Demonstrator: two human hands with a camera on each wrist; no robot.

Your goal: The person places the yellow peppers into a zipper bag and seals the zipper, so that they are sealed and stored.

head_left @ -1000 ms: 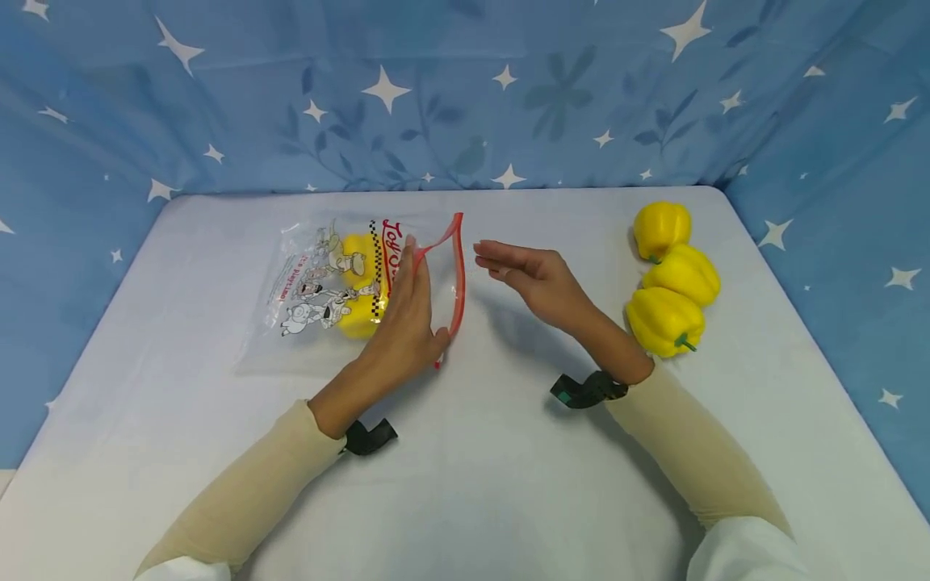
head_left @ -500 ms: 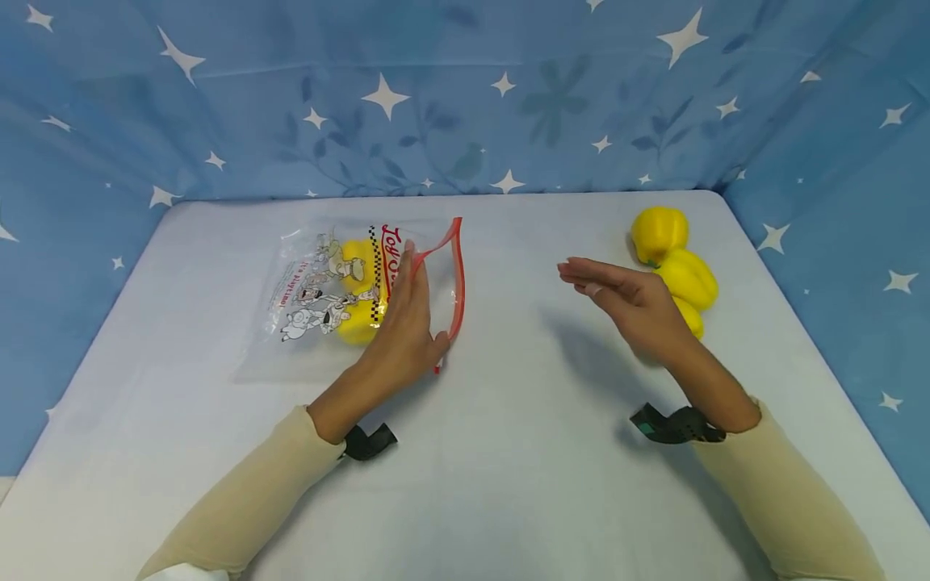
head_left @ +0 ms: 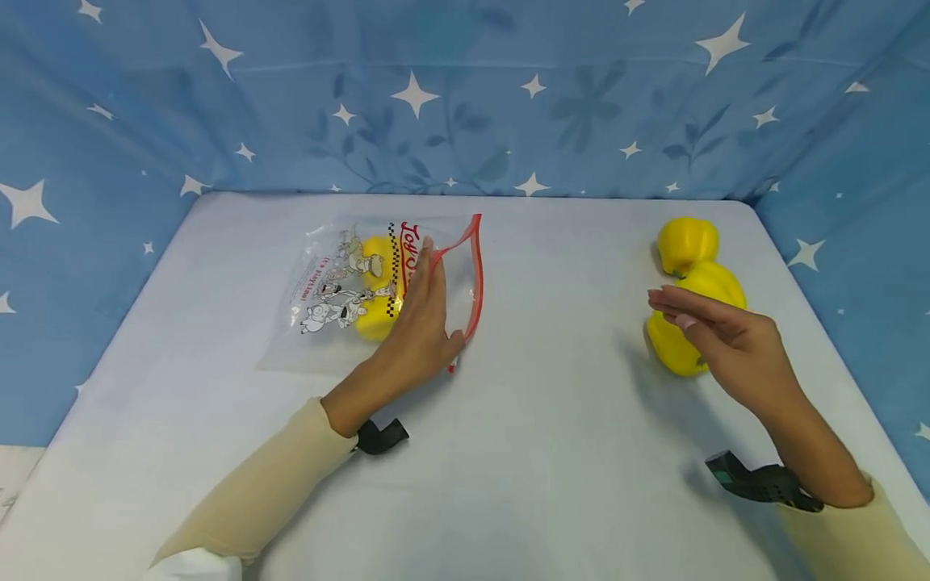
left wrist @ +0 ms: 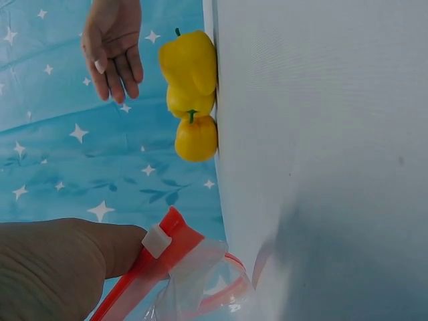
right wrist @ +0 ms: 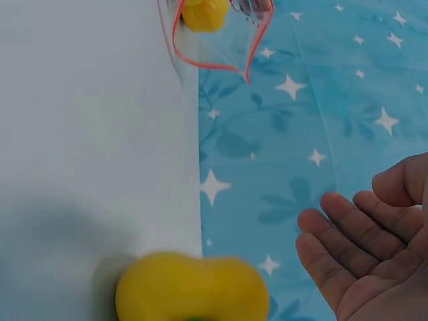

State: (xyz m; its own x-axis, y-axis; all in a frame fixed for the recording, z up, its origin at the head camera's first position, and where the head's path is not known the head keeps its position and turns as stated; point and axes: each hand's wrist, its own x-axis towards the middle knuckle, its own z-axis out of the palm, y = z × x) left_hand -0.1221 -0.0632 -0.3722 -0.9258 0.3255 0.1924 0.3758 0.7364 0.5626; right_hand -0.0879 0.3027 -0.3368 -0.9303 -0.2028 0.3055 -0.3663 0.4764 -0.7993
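Note:
A clear zip bag with printed figures and a red zip edge lies on the table left of centre. Yellow bell peppers show through its plastic. My left hand holds the bag's open mouth, fingers over the top layer and thumb by the red zip. A white slider sits beside that thumb in the left wrist view. At the right, my right hand hovers with straight fingers near three yellow bell peppers, partly covering them. It holds nothing, and the right wrist view shows its palm apart from the nearest pepper.
A white table carries everything. Blue curtains with white stars stand along the back and both sides. Each wrist wears a black camera mount.
My right hand has moved right and toward me, from near the bag's mouth to the loose peppers. The left hand keeps its hold on the bag. The head view has shifted slightly.

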